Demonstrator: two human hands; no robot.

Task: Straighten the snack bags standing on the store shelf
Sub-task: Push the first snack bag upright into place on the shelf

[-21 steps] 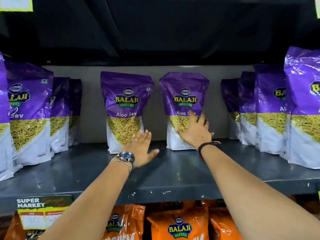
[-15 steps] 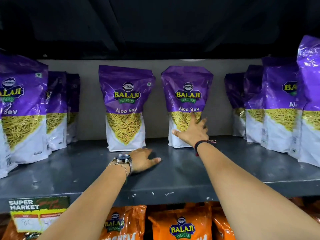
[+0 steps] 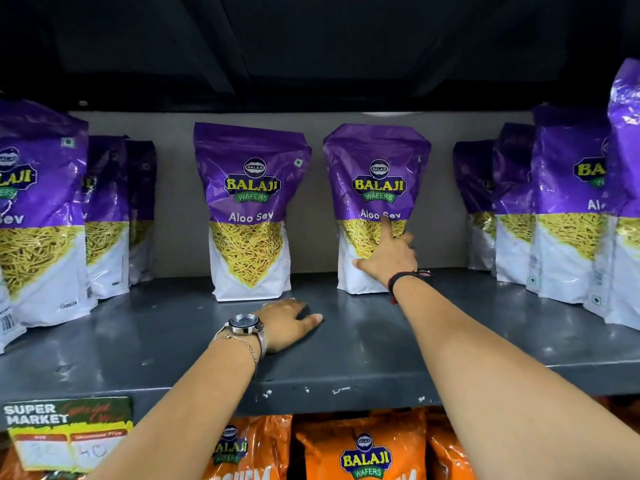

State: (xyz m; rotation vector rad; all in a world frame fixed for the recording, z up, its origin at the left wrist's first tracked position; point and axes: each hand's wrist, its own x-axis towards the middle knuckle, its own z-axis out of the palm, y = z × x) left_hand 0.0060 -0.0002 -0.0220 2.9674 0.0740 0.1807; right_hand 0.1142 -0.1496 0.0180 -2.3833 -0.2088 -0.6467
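Observation:
Two purple-and-white Aloo Sev bags stand upright at the back of the grey shelf point(image 3: 346, 358). The left bag point(image 3: 251, 209) stands free, a little apart from my left hand point(image 3: 287, 323), which lies flat, palm down, on the shelf in front of it and holds nothing. The right bag point(image 3: 375, 174) has my right hand point(image 3: 389, 254) pressed against its lower front, fingers spread, thumb at its lower left. My hand hides part of that bag's clear window.
Rows of the same purple bags stand at the left point(image 3: 41, 216) and the right point(image 3: 571, 209) of the shelf. Orange snack bags point(image 3: 363, 448) fill the shelf below. A price label point(image 3: 69, 431) hangs on the front edge at the left. The shelf above is close overhead.
My left hand dropped from in front of the left bag onto the shelf and rests there. My right hand stays against the right bag. The view has moved closer.

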